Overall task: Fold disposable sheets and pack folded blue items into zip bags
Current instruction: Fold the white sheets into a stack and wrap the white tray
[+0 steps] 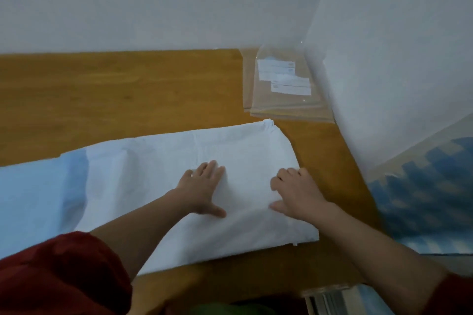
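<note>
Disposable sheet (158,176) lies flat on the wooden table (115,94), partly folded into a long band. Long axis runs left to right, slightly tilted; the right end is white, the far left end pale blue and runs out of view.

Left hand (204,189) is palm down on the sheet right of its middle, fingers (212,169) straight and a little spread, thumb out toward the near edge. Right hand (297,194) is palm down at the sheet's right end, its fingertips close to the right edge, fingers slightly bent and resting on the material, not pinching it.

Both hands sit on the right portion; most of the band's length extends to the left of them. The right hand is nearer the free short edge (likely the end to carry over leftward for the next fold).

Zip bags (281,84) lie beyond the sheet's far right corner, by the wall, apart from both hands.
</note>
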